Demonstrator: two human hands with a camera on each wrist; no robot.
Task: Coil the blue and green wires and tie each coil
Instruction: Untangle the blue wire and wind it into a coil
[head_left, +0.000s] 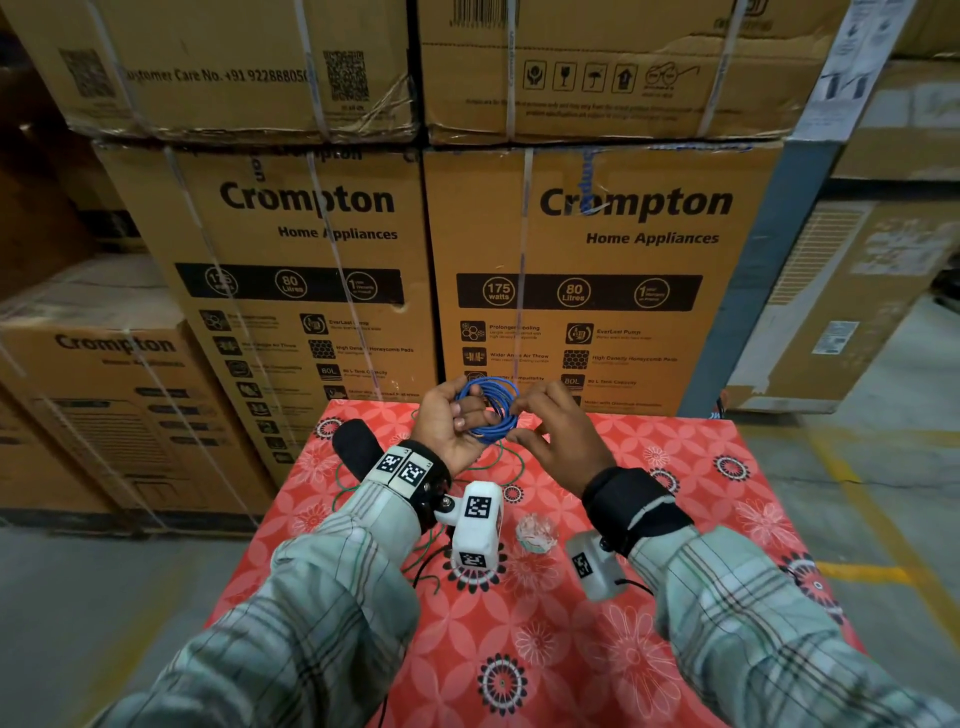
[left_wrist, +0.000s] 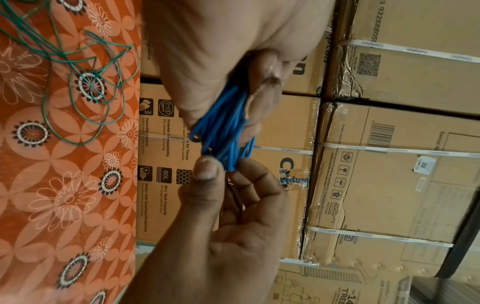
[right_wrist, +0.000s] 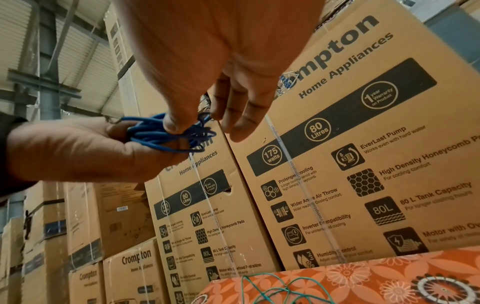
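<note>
The blue wire (head_left: 491, 410) is wound into a small coil and held above the far edge of the table. My left hand (head_left: 460, 415) lies palm up with its fingers curled round the coil (left_wrist: 223, 127). My right hand (head_left: 524, 423) pinches the coil's near side between thumb and forefinger (left_wrist: 221, 167). In the right wrist view the thumb presses on the blue loops (right_wrist: 166, 135). The green wire (head_left: 501, 460) lies loose and tangled on the cloth below both hands, and shows as open loops in the left wrist view (left_wrist: 85, 82) and at the table edge (right_wrist: 272, 288).
The table (head_left: 675, 519) wears a red floral cloth. A small whitish bundle (head_left: 535, 535) lies on it between my wrists. Stacked cardboard boxes (head_left: 597, 260) stand right behind the table. Concrete floor (head_left: 857, 467) runs along both sides.
</note>
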